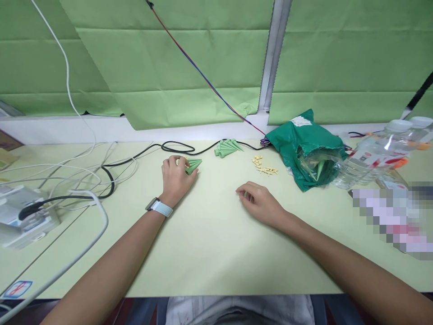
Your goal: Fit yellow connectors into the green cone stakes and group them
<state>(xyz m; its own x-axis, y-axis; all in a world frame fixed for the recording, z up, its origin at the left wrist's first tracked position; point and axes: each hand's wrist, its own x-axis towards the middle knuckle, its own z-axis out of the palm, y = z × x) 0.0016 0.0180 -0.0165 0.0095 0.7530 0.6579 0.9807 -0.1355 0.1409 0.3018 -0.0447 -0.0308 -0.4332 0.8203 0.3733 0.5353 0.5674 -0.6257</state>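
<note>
My left hand (176, 178), with a banded watch on its wrist, lies over a small group of green cones (193, 165); its fingers curl around their wide ends and partly hide them. My right hand (259, 203) rests on the table with its fingers curled loosely together; whether anything is inside is hidden. Another cluster of green cones (227, 148) lies between the hands, farther back. Small pale yellow pieces (267, 170) are scattered to the right of that cluster. At the right, an open green bag (304, 149) has a cone showing in its mouth.
Clear plastic bottles (367, 158) stand beside the bag on the pale table (216, 253). A white power strip (27, 216) and tangled cables occupy the left. Green paper sheets (176, 58) cover the wall behind.
</note>
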